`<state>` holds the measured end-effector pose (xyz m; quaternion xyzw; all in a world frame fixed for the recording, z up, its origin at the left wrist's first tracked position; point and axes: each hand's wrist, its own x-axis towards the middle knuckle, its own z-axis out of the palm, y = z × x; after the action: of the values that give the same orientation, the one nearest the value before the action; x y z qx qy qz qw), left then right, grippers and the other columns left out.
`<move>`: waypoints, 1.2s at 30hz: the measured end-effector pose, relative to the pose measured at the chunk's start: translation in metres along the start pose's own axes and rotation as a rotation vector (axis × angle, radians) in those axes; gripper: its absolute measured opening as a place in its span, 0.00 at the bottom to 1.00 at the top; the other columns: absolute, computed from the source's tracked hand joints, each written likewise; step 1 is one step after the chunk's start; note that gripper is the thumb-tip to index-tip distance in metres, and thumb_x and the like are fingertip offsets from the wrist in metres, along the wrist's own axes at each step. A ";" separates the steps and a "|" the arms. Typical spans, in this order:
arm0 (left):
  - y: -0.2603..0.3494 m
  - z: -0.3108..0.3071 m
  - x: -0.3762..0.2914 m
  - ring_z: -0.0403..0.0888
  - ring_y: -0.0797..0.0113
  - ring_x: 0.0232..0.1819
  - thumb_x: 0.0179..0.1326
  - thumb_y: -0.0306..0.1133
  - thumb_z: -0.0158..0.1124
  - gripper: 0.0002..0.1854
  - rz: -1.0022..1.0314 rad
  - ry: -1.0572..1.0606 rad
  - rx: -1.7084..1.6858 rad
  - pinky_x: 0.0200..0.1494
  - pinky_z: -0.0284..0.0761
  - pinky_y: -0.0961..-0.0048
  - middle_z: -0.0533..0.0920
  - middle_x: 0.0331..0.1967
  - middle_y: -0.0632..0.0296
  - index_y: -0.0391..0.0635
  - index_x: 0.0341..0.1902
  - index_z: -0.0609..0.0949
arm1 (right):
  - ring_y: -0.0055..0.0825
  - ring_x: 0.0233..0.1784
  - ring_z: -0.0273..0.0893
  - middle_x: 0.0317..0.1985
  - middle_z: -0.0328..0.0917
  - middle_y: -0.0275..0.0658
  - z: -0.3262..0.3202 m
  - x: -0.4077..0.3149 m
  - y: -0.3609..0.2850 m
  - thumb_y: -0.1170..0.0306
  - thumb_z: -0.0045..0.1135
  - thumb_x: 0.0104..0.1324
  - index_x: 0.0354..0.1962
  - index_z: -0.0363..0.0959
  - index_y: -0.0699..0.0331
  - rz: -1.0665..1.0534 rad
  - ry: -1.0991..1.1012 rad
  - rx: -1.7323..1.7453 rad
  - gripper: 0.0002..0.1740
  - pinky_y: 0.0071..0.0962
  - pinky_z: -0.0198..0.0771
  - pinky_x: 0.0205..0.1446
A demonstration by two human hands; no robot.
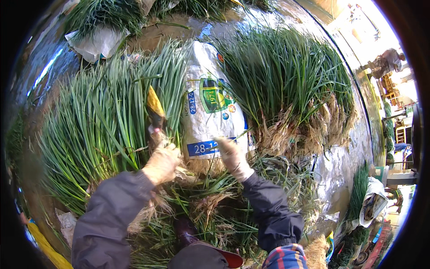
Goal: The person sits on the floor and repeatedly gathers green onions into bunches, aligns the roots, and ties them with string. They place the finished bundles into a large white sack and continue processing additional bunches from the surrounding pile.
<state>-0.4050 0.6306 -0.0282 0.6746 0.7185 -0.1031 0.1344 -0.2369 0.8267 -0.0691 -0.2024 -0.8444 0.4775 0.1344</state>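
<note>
My left hand (163, 161), in a pale glove with a dark sleeve, is closed around the base of a green onion bunch at the right edge of a large leafy pile (111, 117). A yellow-and-dark object (155, 104), perhaps a dried leaf or a blade, points up from that hand. My right hand (231, 156), also pale-gloved, hangs over the lower part of a white printed woven sack (218, 101); whether it holds anything is unclear. Right of the sack stand more green onions (285, 74) with long pale roots (285, 131).
Loose leaves and trimmings (218, 218) cover the ground below my hands, near a dark boot (184, 228). Wrapped onion bundles (104, 20) lie at the top left, another (369, 201) at the right. A person (388, 64) is in the far right background. The ground (349, 171) looks wet.
</note>
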 end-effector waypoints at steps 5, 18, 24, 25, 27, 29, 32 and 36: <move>-0.020 -0.020 -0.080 0.71 0.61 0.44 0.34 0.28 0.64 0.13 -0.098 0.077 -0.186 0.53 0.66 0.62 0.75 0.33 0.65 0.50 0.30 0.82 | 0.37 0.61 0.68 0.56 0.70 0.53 0.077 0.001 -0.031 0.65 0.48 0.68 0.64 0.54 0.68 0.197 -0.110 0.295 0.31 0.28 0.62 0.63; 0.001 0.015 -0.078 0.34 0.51 0.74 0.43 0.44 0.76 0.63 -0.296 0.675 -1.469 0.73 0.38 0.63 0.38 0.73 0.45 0.46 0.73 0.38 | 0.31 0.56 0.70 0.56 0.71 0.40 0.173 0.065 -0.002 0.49 0.43 0.69 0.57 0.66 0.61 0.560 -0.304 1.668 0.28 0.29 0.63 0.62; 0.028 0.004 -0.067 0.37 0.41 0.73 0.34 0.39 0.79 0.68 -0.643 0.882 -1.069 0.71 0.46 0.61 0.36 0.71 0.38 0.54 0.74 0.39 | 0.30 0.43 0.78 0.44 0.78 0.41 0.145 0.045 -0.073 0.54 0.45 0.68 0.51 0.70 0.66 0.738 -0.229 1.474 0.25 0.31 0.76 0.48; 0.034 -0.004 -0.075 0.36 0.40 0.73 0.34 0.37 0.78 0.67 -0.658 0.806 -1.174 0.71 0.46 0.60 0.35 0.71 0.37 0.55 0.74 0.41 | 0.28 0.44 0.78 0.45 0.78 0.40 0.131 0.036 -0.086 0.53 0.47 0.68 0.52 0.70 0.67 0.617 -0.153 1.178 0.26 0.29 0.75 0.48; 0.039 -0.023 -0.096 0.29 0.51 0.74 0.39 0.21 0.73 0.62 -0.580 0.900 -1.299 0.70 0.51 0.53 0.32 0.74 0.52 0.65 0.73 0.43 | 0.28 0.46 0.76 0.46 0.77 0.39 0.120 0.032 -0.118 0.49 0.49 0.65 0.50 0.71 0.62 0.512 -0.096 1.146 0.26 0.28 0.73 0.49; 0.047 -0.043 -0.119 0.31 0.53 0.75 0.40 0.19 0.70 0.61 -0.611 0.935 -1.120 0.69 0.57 0.56 0.35 0.74 0.54 0.63 0.74 0.43 | 0.26 0.40 0.76 0.42 0.78 0.37 0.114 0.030 -0.155 0.57 0.51 0.66 0.49 0.71 0.66 0.479 0.030 1.198 0.22 0.26 0.74 0.45; 0.045 -0.075 -0.155 0.47 0.55 0.71 0.40 0.16 0.65 0.57 -0.370 1.095 -1.898 0.64 0.61 0.66 0.46 0.71 0.48 0.52 0.73 0.45 | 0.24 0.36 0.74 0.35 0.78 0.38 0.099 0.029 -0.217 0.66 0.46 0.64 0.47 0.72 0.69 0.434 -0.164 0.794 0.18 0.26 0.71 0.40; 0.041 -0.103 -0.232 0.76 0.66 0.44 0.44 0.14 0.59 0.40 -0.753 0.999 -1.930 0.42 0.79 0.76 0.73 0.49 0.57 0.46 0.65 0.61 | 0.45 0.47 0.75 0.44 0.75 0.55 0.116 0.026 -0.294 0.57 0.49 0.65 0.57 0.61 0.67 0.222 -0.471 0.579 0.29 0.38 0.70 0.52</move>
<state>-0.3577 0.4486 0.1479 -0.0012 0.6271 0.7357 0.2559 -0.3715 0.6163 0.1258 -0.1310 -0.6553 0.7412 -0.0639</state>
